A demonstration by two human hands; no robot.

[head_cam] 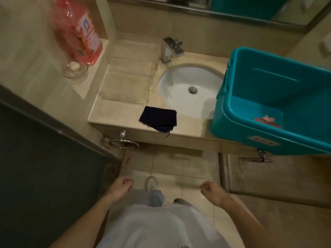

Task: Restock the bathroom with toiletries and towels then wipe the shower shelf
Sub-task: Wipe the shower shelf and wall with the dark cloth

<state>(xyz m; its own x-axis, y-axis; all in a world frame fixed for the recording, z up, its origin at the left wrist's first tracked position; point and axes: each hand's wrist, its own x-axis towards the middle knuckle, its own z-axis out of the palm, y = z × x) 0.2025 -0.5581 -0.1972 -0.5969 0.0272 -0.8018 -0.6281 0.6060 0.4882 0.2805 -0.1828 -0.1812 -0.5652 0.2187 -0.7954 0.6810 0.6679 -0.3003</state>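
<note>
Seemingly between steps, the left hand (pixel 123 185) and right hand (pixel 212 191) hang well short of the white oval sink (pixel 179 90), fingers loosely curled and holding nothing. Just beside the sink's near-left rim, a folded dark navy cloth (pixel 158 118) lies on the beige stone surface (pixel 114 111). It is probably the next pick-up for wiping, while a teal plastic bin (pixel 241 133) sits right of the sink.

A chrome faucet (pixel 172 49) stands behind the white basin (pixel 179 99); a towel ring (pixel 123 143) hangs below the counter (pixel 114 111).
</note>
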